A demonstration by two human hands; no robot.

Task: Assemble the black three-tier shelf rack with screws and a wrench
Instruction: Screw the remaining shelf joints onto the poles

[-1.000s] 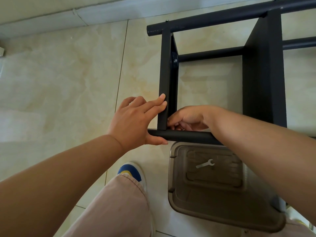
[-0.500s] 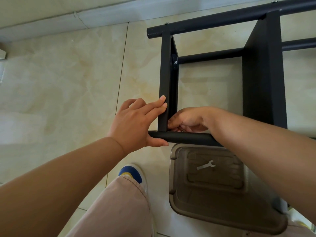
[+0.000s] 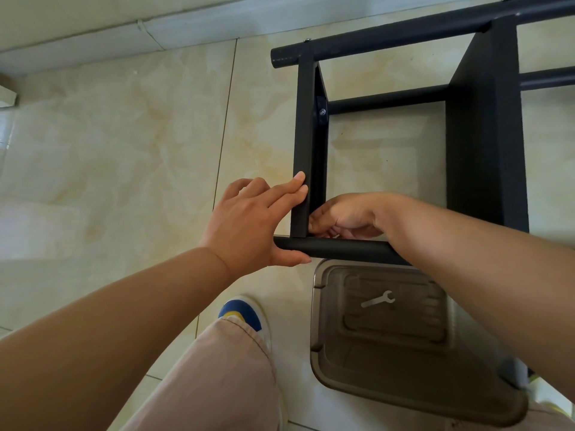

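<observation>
The black shelf rack lies on its side on the tiled floor, its shelf plates standing on edge. My left hand holds the near corner: fingers lie against the end shelf plate, thumb under the near black tube. My right hand reaches inside that corner with fingers curled at the joint; what they pinch is hidden. A small silver wrench lies in a brown plastic tray below the tube. A screw head shows at the far joint.
Beige floor tiles stretch to the left, bounded by a pale skirting at the top. My trouser leg and blue-and-yellow shoe stand just left of the tray.
Both hands stay at the same corner of the rack. Only the camera has shifted slightly; nothing was taken or let go.
</observation>
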